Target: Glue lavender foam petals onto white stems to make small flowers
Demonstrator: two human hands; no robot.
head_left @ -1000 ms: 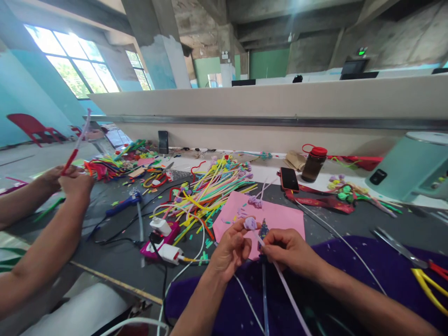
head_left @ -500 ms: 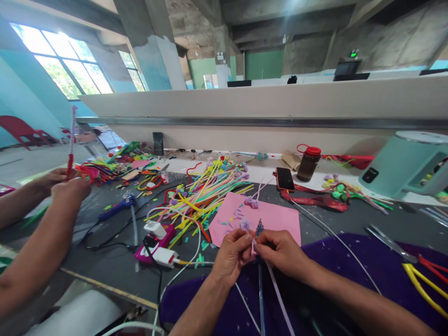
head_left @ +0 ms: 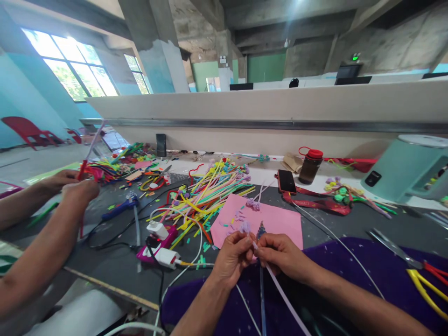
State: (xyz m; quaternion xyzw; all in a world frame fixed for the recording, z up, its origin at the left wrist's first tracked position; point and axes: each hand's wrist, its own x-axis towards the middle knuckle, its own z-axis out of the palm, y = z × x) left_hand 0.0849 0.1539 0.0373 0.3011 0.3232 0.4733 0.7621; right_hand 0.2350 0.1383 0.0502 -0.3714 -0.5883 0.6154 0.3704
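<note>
Over the near edge of a pink sheet [head_left: 276, 219], my left hand [head_left: 235, 256] is closed, pinching a small lilac flower-like piece [head_left: 245, 227] by its base. My right hand [head_left: 280, 252] is closed too, its thumb and fingers on a lilac pipe cleaner [head_left: 285, 298] that trails toward me. The hands almost touch. Between and behind them shows the nozzle of a glue gun [head_left: 261, 228], its body mostly hidden by my right hand. A clear glue stick [head_left: 262, 298] runs from it toward me. Lilac clippings [head_left: 240, 215] and another lilac piece [head_left: 253, 204] lie on the sheet.
Left of the sheet are heaped pipe cleaners [head_left: 213, 196] and a magenta power strip [head_left: 164, 247]. A co-worker's hands [head_left: 79, 184] hold red and lilac pipe cleaners beside a blue glue gun [head_left: 119, 207]. A phone [head_left: 286, 181], bottle [head_left: 310, 166], kettle [head_left: 402, 163] and scissors [head_left: 402, 256] lie rightward.
The lilac pipe cleaner's trailing end has swung to the right. My hands keep their grip in nearly the same place. The co-worker's pipe cleaners have tilted rightward.
</note>
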